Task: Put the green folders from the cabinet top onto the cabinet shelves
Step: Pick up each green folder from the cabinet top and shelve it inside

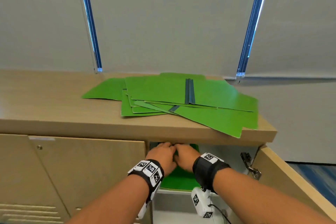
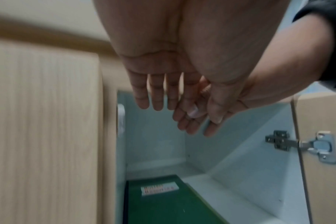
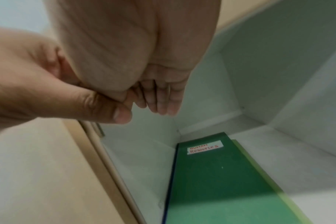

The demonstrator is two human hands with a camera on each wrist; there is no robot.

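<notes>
Several flat green folders (image 1: 181, 100) lie in a loose pile on the wooden cabinet top (image 1: 54, 111), one corner hanging over the front edge. Below, in the open compartment, a green folder (image 3: 220, 181) with a white "Human Resources" label lies on the white shelf (image 3: 288, 151); the same folder (image 2: 169, 201) shows in the left wrist view. My left hand (image 1: 168, 145) and right hand (image 1: 181, 146) sit side by side just under the top, above that folder. Both have straight fingers and hold nothing. The hands touch each other near the thumbs.
The right cabinet door (image 1: 291, 178) stands open, with a metal hinge (image 1: 251, 167) on the inner wall. The left door (image 1: 81, 169) is closed, close beside my left wrist. Grey roller blinds (image 1: 172, 23) hang behind the cabinet.
</notes>
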